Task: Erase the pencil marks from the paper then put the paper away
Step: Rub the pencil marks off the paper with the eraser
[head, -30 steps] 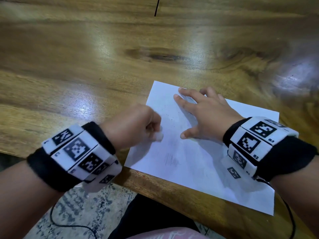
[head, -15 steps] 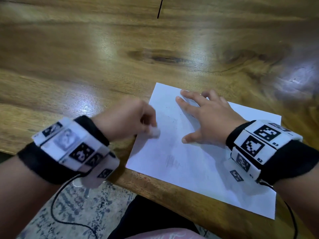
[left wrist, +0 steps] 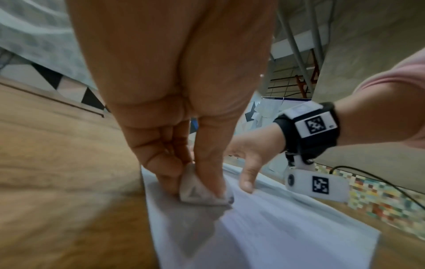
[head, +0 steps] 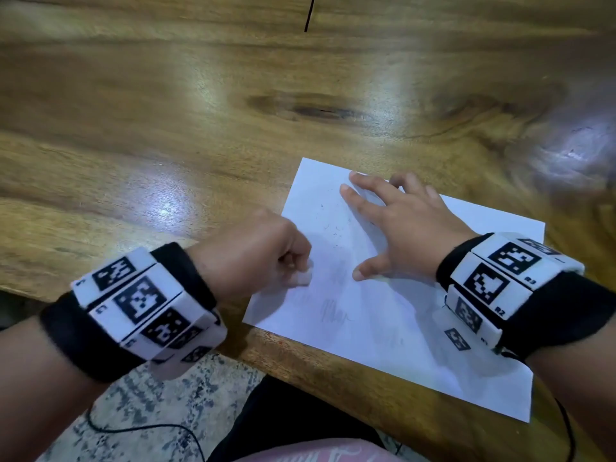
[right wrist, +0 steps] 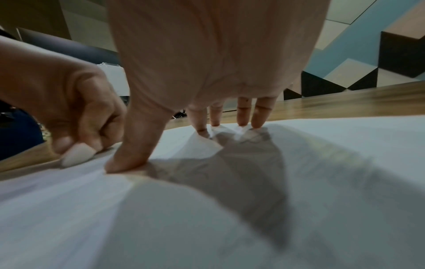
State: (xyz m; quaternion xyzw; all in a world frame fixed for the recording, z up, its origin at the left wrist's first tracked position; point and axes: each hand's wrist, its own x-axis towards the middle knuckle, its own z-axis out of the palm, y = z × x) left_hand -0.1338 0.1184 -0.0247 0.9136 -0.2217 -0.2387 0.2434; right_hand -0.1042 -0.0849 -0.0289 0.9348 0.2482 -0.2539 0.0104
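Note:
A white sheet of paper (head: 393, 315) lies at the near edge of the wooden table (head: 200, 128), with faint pencil marks (head: 335, 315) near its left front. My left hand (head: 263, 258) pinches a small white eraser (head: 302, 278) and presses it onto the paper's left part; in the left wrist view the eraser (left wrist: 197, 189) sits between thumb and fingers on the sheet (left wrist: 276, 227). My right hand (head: 400, 225) lies flat with spread fingers on the paper's upper middle, holding it down. In the right wrist view its fingertips (right wrist: 257, 122) and thumb press the paper (right wrist: 230, 218), beside the eraser (right wrist: 77, 153).
Small dark eraser crumbs (head: 333, 228) lie scattered on the paper near my right hand. The paper's front right corner hangs over the table's near edge (head: 366, 378). A black cable (head: 133, 428) runs over the speckled floor below.
My left hand with the eraser has slid back and forth a little over the paper's left part. My right hand has stayed pressed on the sheet.

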